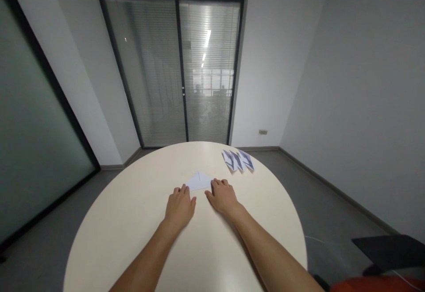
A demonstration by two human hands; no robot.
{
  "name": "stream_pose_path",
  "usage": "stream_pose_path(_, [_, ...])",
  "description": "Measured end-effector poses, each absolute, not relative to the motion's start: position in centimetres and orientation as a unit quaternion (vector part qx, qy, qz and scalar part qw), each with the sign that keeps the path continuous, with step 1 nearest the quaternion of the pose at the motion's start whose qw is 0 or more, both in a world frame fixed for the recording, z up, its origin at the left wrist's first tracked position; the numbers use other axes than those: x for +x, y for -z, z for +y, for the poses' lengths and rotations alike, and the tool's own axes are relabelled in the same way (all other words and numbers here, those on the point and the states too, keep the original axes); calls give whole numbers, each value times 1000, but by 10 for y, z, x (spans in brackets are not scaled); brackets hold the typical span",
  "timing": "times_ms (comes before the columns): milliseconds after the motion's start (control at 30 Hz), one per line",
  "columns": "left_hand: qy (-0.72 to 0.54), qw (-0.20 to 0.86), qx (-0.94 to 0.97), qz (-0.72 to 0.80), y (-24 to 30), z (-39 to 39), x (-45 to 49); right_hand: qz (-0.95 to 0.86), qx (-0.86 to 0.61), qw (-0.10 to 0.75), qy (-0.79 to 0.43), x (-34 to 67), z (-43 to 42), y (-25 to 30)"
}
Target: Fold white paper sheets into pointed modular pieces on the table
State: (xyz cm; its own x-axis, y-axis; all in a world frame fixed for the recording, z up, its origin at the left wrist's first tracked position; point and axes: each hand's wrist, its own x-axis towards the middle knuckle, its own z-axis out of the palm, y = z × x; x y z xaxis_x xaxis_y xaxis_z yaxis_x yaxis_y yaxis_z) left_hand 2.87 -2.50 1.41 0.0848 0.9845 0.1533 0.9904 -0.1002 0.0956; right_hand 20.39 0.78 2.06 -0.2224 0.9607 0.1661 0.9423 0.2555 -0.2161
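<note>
A white folded paper [198, 180], triangular with a crease down its middle, lies on the round cream table [133, 212]. My left hand [180, 205] lies flat on the table with its fingers stretched out, the fingertips touching the paper's near left edge. My right hand [222, 195] also lies flat, fingers spread, with the fingertips at the paper's near right corner. Neither hand grips anything.
Three folded paper pieces [238, 160] lie in a row at the table's far right. Glass sliding doors with blinds [179, 70] stand beyond the table. A dark object [388, 250] and something orange-red [378, 284] sit at the lower right.
</note>
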Motion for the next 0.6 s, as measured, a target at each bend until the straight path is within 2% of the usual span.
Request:
stream_pose_path(400, [90, 4, -730, -677, -22, -22, 13, -787, -610, 93, -11, 208, 10, -42])
stream_pose_path(600, [123, -5, -730, -672, -14, -14, -2, -785, -608, 114, -32, 216, 14, -39])
